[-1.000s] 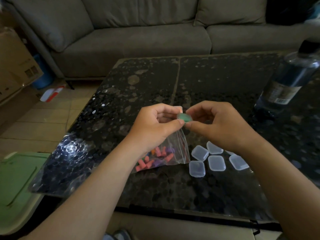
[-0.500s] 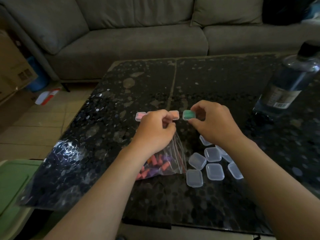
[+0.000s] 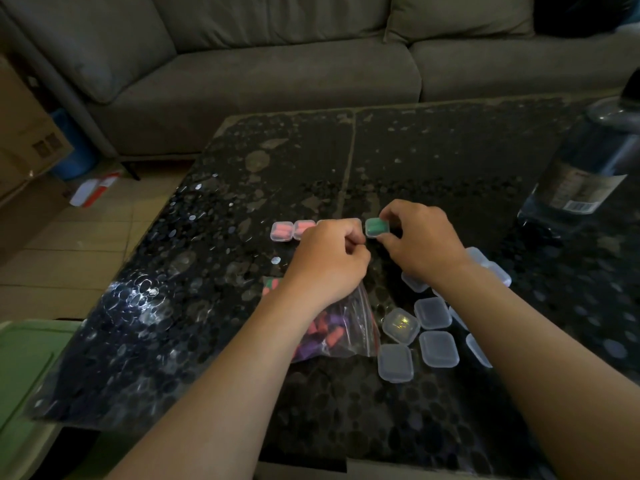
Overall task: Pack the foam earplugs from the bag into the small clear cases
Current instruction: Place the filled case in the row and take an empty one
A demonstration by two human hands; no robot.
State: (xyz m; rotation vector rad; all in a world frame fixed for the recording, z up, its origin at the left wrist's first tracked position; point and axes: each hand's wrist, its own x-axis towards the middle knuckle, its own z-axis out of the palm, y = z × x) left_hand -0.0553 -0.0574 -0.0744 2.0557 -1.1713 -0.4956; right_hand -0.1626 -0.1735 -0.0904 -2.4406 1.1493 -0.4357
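My right hand point(image 3: 420, 244) pinches a small clear case holding green earplugs point(image 3: 376, 226), low over the dark table at the right end of a row. Two cases with pink earplugs point(image 3: 281, 231) lie at the row's left; my left hand point(image 3: 329, 263) hides more of the row. That hand is curled in a fist above the clear zip bag point(image 3: 341, 332) of pink and purple earplugs; whether it holds the bag's top I cannot tell. Several empty clear cases point(image 3: 433, 313) lie right of the bag, partly under my right forearm.
A large water bottle point(image 3: 588, 168) stands at the table's right edge. A grey sofa point(image 3: 277, 71) runs behind the black speckled table point(image 3: 242, 341). A green lid point(image 3: 24, 368) sits low left, cardboard boxes point(image 3: 24, 143) on the floor at left.
Both hands moved forward and down from mid-air. The green-filled case went from between both hands to the right end of the row, now in my right hand alone.
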